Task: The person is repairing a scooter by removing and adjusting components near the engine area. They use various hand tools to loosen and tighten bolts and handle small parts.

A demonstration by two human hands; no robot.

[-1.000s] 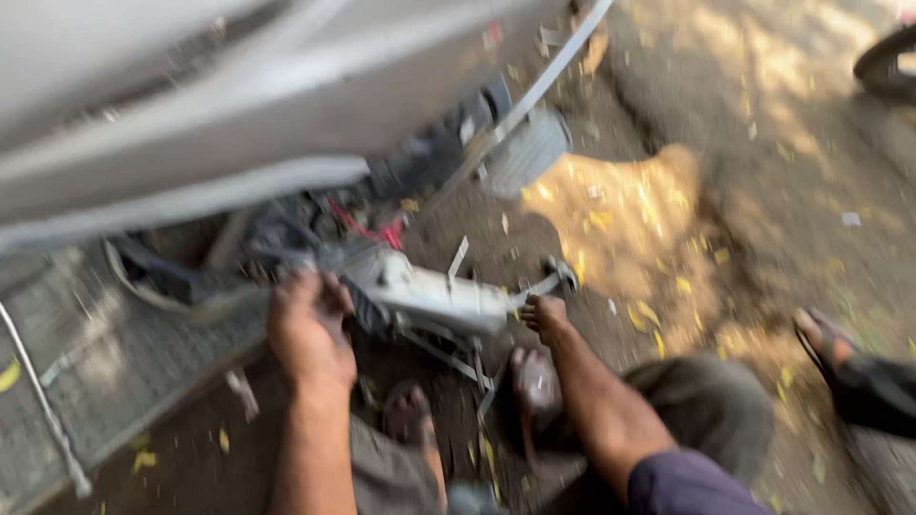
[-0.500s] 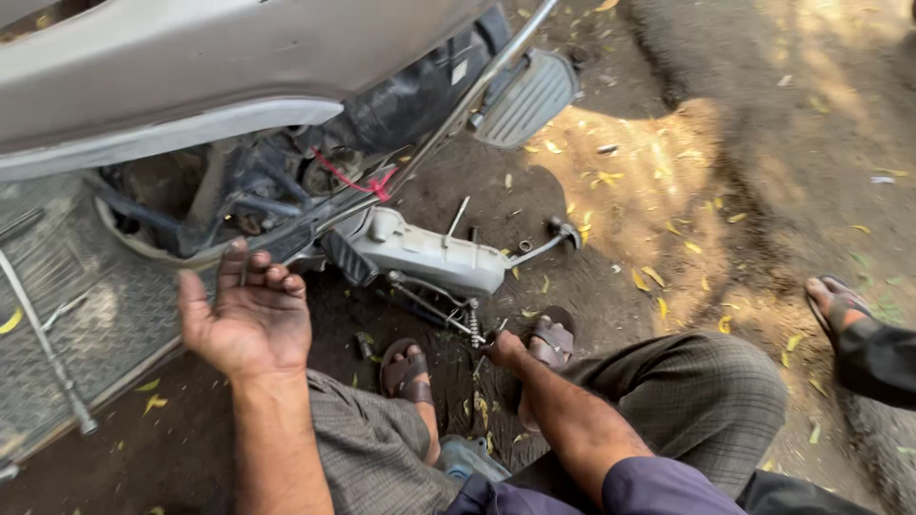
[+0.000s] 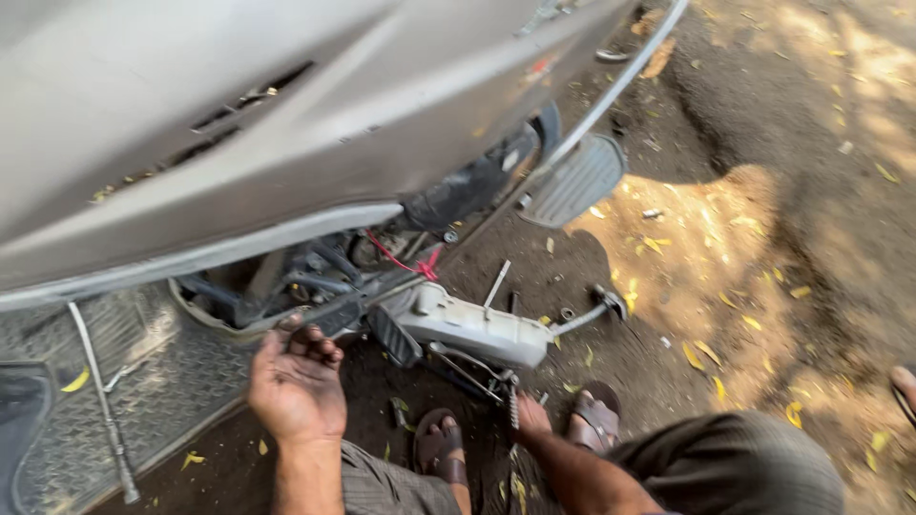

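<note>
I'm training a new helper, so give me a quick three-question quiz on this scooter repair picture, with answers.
1. True or false: the left hand grips a hammer.
2. What does the right hand touch? A) footrest pedal B) spring under the grey engine cover C) a leaf
3. What colour is the wire near the engine?

Key: 1 false, it is open, palm up, empty. 2 B. 3 red.

Scooter body panel: grey. Footboard mat: grey, diamond-tread pattern. Engine casing: silver-white. Wire: red. Sandals: brown. Trousers: olive-grey. Fallen leaves: yellow, on brown dirt ground.
</note>
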